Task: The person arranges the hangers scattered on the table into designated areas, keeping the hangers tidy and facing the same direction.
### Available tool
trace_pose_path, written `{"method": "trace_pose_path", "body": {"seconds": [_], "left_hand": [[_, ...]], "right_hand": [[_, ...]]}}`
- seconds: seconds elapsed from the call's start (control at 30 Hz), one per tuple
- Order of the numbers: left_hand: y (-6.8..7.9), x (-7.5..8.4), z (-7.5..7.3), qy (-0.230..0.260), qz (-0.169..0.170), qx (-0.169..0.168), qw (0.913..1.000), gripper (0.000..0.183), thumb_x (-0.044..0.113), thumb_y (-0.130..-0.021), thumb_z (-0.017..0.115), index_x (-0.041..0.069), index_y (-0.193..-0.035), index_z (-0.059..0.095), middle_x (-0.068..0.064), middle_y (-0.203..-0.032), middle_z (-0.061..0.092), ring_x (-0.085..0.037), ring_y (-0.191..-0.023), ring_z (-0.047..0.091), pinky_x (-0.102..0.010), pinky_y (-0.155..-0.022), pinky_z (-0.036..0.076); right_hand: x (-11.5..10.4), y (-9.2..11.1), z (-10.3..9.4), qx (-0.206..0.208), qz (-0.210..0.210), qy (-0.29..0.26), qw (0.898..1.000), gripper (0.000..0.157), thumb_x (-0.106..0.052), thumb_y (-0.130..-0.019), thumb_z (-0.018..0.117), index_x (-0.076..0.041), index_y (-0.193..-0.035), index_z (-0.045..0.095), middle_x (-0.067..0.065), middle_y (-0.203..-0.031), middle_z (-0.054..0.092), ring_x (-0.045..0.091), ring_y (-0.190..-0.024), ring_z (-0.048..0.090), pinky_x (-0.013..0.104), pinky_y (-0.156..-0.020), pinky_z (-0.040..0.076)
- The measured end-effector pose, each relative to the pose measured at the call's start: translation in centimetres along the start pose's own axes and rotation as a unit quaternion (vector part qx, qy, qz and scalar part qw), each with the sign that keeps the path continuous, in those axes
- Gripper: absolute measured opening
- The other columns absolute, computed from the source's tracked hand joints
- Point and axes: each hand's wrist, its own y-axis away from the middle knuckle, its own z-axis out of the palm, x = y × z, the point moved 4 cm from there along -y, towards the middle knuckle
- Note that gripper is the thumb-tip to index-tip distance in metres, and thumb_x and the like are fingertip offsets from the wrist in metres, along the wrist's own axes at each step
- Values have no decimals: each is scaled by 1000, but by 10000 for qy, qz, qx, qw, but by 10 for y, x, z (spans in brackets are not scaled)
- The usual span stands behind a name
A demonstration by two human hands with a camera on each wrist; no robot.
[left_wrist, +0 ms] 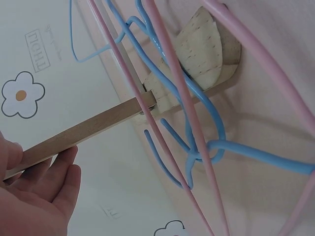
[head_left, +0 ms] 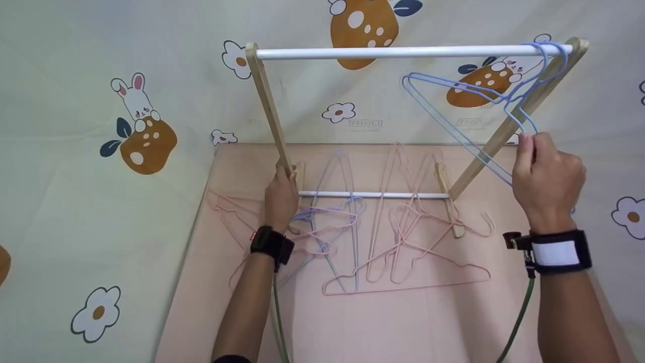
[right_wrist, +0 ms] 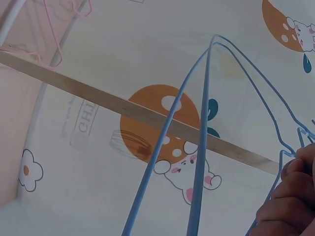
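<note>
Two blue clothes hangers [head_left: 456,85] hang by their hooks near the right end of the rack's white top rail [head_left: 383,52]. My right hand [head_left: 549,176] grips them by their right shoulders, thumb and fingers curled round the wires. In the right wrist view those blue hangers [right_wrist: 199,147] run down from a bend beside the knuckles. My left hand [head_left: 282,196] holds the rack's left wooden post [head_left: 272,116] near its foot. The left wrist view shows the fingers wrapped on that wooden post [left_wrist: 83,125], with blue hangers [left_wrist: 211,132] and pink hangers [left_wrist: 184,98] lying close by.
Several pink hangers [head_left: 403,290] and blue hangers [head_left: 357,237] lie tangled on the pink surface [head_left: 393,333], around the lower white rail [head_left: 373,194]. The right wooden post [head_left: 496,133] leans behind the hanging pair. A patterned cloth [head_left: 166,65] covers the wall behind.
</note>
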Motion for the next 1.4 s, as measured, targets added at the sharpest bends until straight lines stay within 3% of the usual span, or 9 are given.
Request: {"method": "trace_pose_path", "body": {"seconds": [0.3,0.43,0.57,0.73,0.9,1.07,1.3,1.4], "left_hand": [[0,-2,-1,-135,-97,-55,9998,43,18,-120,48,-4,-156,43,-26,-129,72,-31,-70,65,-44,-59,54],[1,-3,-1,-68,-101,-65,9999,44,17,-120,48,-3,-158,42,-26,-130,71,-33,-73,67,-46,-61,55],[1,-3,-2,-55,-137,-79,9999,44,18,-120,48,-2,-159,41,-26,-127,72,-34,-75,67,-47,-63,56],[2,-4,-2,-47,-143,-82,9999,42,18,-120,48,-2,-157,42,-26,-125,72,-33,-74,66,-46,-62,56],[1,-5,-3,-17,-203,-99,9997,42,19,-120,47,-1,-156,43,-25,-130,72,-30,-72,65,-43,-59,53],[1,-3,-3,27,-179,-116,9998,46,18,-120,46,0,-162,38,-25,-132,72,-29,-70,63,-42,-58,52],[1,1,-3,-62,-82,-103,9999,47,17,-120,46,-1,-162,36,-28,-123,72,-33,-74,67,-46,-62,55],[1,3,-2,-49,-83,-96,9999,46,17,-120,47,-1,-162,38,-28,-123,71,-34,-75,67,-46,-62,56]], "right_hand": [[-4,2,0,114,-74,-141,9998,50,-30,-117,52,13,-99,70,22,-60,55,33,-49,43,35,-52,22],[-4,3,-2,195,-81,-218,9995,47,-29,-113,56,13,-101,73,26,-70,64,38,-58,53,32,-57,23],[-5,3,-4,301,-35,-266,9992,43,-27,-110,59,13,-104,74,29,-85,70,46,-76,64,39,-66,34],[-7,4,-9,580,-110,-283,9979,41,-25,-107,62,13,-109,75,32,-104,70,52,-98,61,48,-78,36],[-14,3,-19,774,-406,-212,9959,44,-27,-108,60,14,-111,74,34,-114,67,55,-108,55,55,-87,37],[-29,7,-28,990,-552,-402,9927,42,-25,-106,61,14,-107,75,33,-111,69,54,-105,55,50,-88,35],[-57,17,-29,1209,-788,-922,9852,38,-23,-101,62,12,-101,75,32,-105,69,54,-95,54,32,-89,26],[-63,23,-20,1040,-955,-1072,9842,36,-24,-100,64,10,-101,76,30,-104,70,52,-95,54,37,-86,31]]}}
